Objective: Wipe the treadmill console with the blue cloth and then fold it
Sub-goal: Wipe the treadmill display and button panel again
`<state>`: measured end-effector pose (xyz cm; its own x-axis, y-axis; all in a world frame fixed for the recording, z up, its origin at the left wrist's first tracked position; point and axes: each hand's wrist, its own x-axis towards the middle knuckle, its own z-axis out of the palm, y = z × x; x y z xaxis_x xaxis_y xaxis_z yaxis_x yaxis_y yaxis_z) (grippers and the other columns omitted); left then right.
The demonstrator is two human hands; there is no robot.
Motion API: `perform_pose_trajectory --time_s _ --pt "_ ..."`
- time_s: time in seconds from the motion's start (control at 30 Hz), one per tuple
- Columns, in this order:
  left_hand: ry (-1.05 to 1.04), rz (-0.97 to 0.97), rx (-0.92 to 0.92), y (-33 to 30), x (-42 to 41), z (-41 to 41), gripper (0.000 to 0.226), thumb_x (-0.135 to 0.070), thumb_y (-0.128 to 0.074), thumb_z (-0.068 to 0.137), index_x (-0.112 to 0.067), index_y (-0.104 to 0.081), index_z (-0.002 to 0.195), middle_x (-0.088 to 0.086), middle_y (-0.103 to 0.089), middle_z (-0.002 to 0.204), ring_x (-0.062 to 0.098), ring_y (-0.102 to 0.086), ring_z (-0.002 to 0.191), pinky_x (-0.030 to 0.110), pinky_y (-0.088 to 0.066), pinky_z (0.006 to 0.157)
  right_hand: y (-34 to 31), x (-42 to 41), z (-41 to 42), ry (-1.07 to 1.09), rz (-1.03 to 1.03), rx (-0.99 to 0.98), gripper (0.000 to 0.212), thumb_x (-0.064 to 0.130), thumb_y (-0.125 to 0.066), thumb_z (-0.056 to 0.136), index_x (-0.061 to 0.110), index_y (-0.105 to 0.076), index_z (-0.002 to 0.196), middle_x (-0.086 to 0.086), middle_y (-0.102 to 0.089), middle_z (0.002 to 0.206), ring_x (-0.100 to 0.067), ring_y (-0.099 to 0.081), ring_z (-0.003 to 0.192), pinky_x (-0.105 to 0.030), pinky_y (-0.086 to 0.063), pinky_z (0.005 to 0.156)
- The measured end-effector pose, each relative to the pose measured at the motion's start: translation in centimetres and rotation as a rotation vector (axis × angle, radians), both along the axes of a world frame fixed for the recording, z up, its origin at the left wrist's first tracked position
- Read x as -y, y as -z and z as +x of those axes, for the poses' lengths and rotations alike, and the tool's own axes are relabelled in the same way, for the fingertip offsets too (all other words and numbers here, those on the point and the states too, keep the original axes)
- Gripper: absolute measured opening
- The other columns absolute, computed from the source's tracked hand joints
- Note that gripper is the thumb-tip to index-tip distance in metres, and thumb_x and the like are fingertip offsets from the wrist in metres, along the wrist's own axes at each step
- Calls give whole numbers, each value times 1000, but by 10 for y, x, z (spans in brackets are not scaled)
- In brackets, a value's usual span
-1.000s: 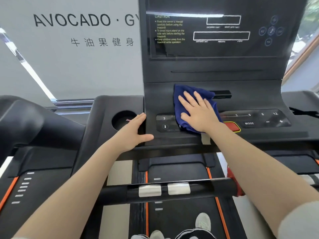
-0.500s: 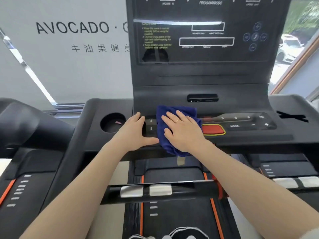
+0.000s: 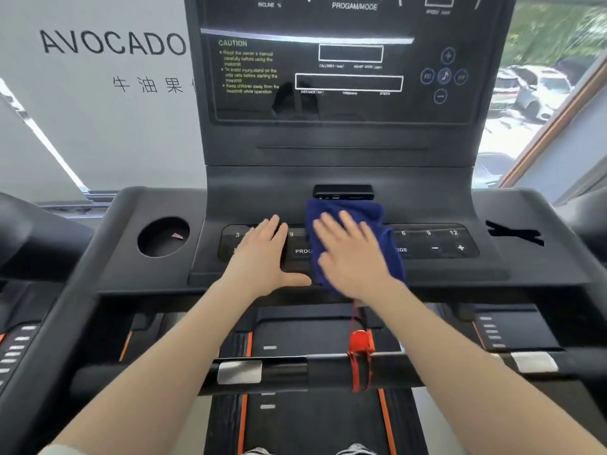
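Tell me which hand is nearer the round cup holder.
Left. The left hand rests flat on the button panel just right of the cup holder; the right hand presses the blue cloth farther right.

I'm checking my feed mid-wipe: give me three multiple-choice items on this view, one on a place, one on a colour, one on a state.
1. Where does the blue cloth lie?
A. In the round cup holder
B. On the console's button panel, below the dark slot
C. Over the handlebar

2. What colour is the clip on the handlebar?
A. Red
B. Green
C. White

3. How is the right hand on the cloth?
A. Curled in a fist round it
B. Lifted clear of it
C. Flat, with fingers spread, pressing it

Answers: 1 B, the cloth covers the middle of the button panel under the slot. 2 A, the safety clip shows red. 3 C, the fingers lie straight on the cloth; the left hand rests flat beside it.
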<state>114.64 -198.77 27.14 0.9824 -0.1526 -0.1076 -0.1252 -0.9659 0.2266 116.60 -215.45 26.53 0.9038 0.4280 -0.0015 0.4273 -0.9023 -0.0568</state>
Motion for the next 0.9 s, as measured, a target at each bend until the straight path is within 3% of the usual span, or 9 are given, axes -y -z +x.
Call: perform_pose_trajectory --time_s 0.07,0.2,0.3,0.43,0.57,0.63,0.7,0.8,0.9 --pt "8 -17 30 -1 -1 -1 106 -63 -60 73 -13 -5 149 6 -3 158 21 -4 144 33 -4 116 1 -15 -8 -154 28 -32 64 40 -14 89 24 -16 151 7 -9 158 -17 -2 145 -40 -1 115" --pt "-14 4 -8 -6 3 -3 111 -66 -61 70 -11 -5 149 5 -3 157 20 -4 144 32 -3 115 -2 -1 15 -155 20 -38 58 36 -31 97 29 -11 151 10 -5 158 -14 1 145 -38 -1 115" --pt "-40 25 -36 -8 4 -2 115 -68 -63 67 -9 -6 148 5 0 158 19 -2 145 31 -2 115 -1 33 34 -37 -2 -35 57 34 -29 97 30 -10 151 10 -2 158 -15 0 145 -37 -2 115" --pt "-47 30 -71 -10 5 -3 117 -71 -61 66 -9 -5 149 4 2 158 19 0 145 32 -2 116 3 91 45 85 -29 0 75 45 -1 78 28 -12 150 8 -4 158 -18 -4 144 -39 -8 114" --pt "-91 86 -78 -13 16 -3 124 -81 -51 61 -7 -4 148 7 2 157 20 1 145 34 -2 117 7 152 66 427 21 36 56 33 -23 98 21 -10 151 1 -3 159 -25 -5 144 -44 -11 114" --pt "-120 77 -64 -13 24 -3 126 -83 -49 59 -7 -3 148 8 2 157 22 3 145 36 -2 118 6 161 68 496 54 1 56 31 -23 99 20 -7 152 -1 -1 159 -26 -2 145 -45 -7 115" --pt "-100 43 -36 -12 36 -3 129 -83 -52 56 -10 1 149 7 4 157 22 4 145 36 -3 117 5 152 58 420 18 16 59 33 -15 94 20 -9 151 -1 -3 159 -26 -3 144 -44 -7 114" --pt "-19 7 23 -14 58 1 129 -79 -56 57 -10 3 148 6 5 157 21 2 145 34 -2 116 7 119 23 78 4 49 79 39 -4 74 21 -21 150 2 -14 157 -23 -11 144 -41 -9 114" --pt "46 24 35 -14 77 10 128 -75 -61 60 -7 3 148 9 3 157 21 -1 145 33 -5 118 17 106 -4 -232 31 138 73 34 -27 73 16 -43 141 -2 -39 148 -26 -34 137 -43 -23 110"
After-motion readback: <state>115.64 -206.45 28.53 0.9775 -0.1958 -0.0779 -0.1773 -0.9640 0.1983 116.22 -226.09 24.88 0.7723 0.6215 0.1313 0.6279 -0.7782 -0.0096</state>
